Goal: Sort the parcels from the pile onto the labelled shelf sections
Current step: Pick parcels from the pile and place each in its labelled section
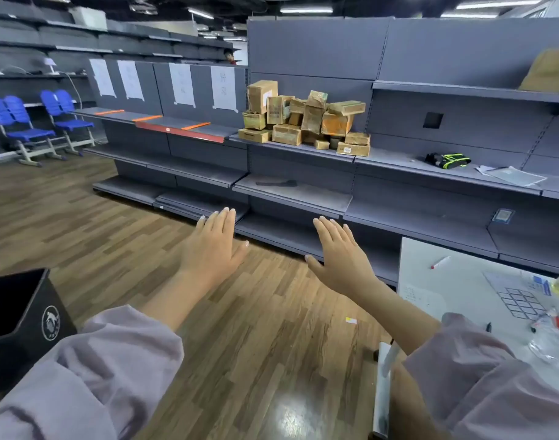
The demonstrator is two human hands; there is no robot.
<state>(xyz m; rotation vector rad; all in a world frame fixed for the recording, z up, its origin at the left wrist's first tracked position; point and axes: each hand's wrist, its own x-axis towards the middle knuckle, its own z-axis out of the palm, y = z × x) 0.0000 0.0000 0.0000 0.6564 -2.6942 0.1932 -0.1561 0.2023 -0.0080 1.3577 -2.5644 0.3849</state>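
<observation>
Your left hand (213, 246) was stretched out in the lower middle of the frame, palm down, fingers straight and close together, holding nothing. Your right hand (341, 255) was just to the right of it in the same flat pose, also holding nothing. The two hands were apart from each other, and both hung over the wood floor (113, 242), short of the shelving.

The parcels (303, 122) sat in a loose pile of brown boxes on a grey shelf, centre of the frame and above your hands, well apart from them. To the left of the pile ran the labelled shelf (208, 130), split by orange strips (195, 125), with four paper sheets (183, 87) taped to the back panel above it. No parcel lay in those sections.

At the right of the frame, a black and green item (448, 160) and some papers (513, 176) lay on the same shelf level as the pile. A white table (430, 300) in the lower right carried a red marker (440, 262). Blue chairs (34, 122) stood at the left edge, and a black bin (18, 312) sat at the lower left.
</observation>
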